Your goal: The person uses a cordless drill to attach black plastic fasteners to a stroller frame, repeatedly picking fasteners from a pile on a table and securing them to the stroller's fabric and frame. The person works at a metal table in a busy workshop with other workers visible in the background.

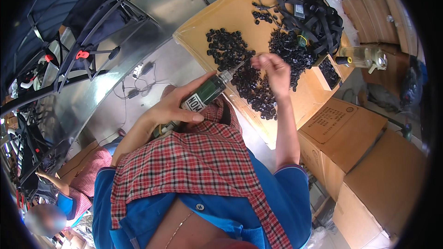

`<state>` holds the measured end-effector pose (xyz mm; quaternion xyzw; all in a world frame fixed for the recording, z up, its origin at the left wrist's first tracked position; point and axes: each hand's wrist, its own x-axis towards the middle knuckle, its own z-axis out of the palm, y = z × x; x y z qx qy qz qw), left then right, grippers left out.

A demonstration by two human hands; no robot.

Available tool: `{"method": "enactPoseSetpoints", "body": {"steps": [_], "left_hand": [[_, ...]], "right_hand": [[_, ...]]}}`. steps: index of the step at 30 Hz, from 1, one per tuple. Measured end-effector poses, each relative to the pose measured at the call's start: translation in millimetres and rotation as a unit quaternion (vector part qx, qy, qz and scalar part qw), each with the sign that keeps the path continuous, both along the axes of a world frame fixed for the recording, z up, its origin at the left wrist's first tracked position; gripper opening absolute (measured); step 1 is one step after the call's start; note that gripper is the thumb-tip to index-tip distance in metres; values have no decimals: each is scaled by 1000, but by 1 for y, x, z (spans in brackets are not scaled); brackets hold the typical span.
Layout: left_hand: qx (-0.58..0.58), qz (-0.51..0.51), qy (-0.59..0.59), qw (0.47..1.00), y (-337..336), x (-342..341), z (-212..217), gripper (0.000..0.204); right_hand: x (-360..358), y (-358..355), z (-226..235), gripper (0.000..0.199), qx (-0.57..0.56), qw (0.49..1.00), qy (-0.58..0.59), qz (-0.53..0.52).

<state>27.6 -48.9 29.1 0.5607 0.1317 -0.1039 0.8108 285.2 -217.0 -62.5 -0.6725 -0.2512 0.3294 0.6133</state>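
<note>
My left hand is wrapped round a dark green electric screwdriver, held tilted in front of my chest with its thin bit pointing up and to the right. Close by the bit's tip, my right hand is closed in a pinch. Whatever lies between those fingertips is too small to make out. Below and beyond the hands, many small black plastic pieces are heaped on the cardboard-topped table. A second heap of smaller dark parts lies right of them, partly behind my right hand.
Black straps lie tangled at the table's far right. A small open box of dark parts and a clear bottle are at its right edge. Cardboard cartons stand to the right. Black folding frames and another person are at left.
</note>
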Motion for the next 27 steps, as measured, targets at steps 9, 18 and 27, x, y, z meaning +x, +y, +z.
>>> {"method": "enactPoseSetpoints", "body": {"steps": [9,18,27], "left_hand": [[-6,33,5,999,-6,-3,-3,106],[-48,8,3,999,1,-12,-6,100],[-33,21,5,999,3,-15,-9,100]], "right_hand": [[74,-53,-58,30,-262,816,-514,19],[95,-54,-59,28,-232,802,-540,108],[101,-49,-40,24,-204,826,-512,115]]}}
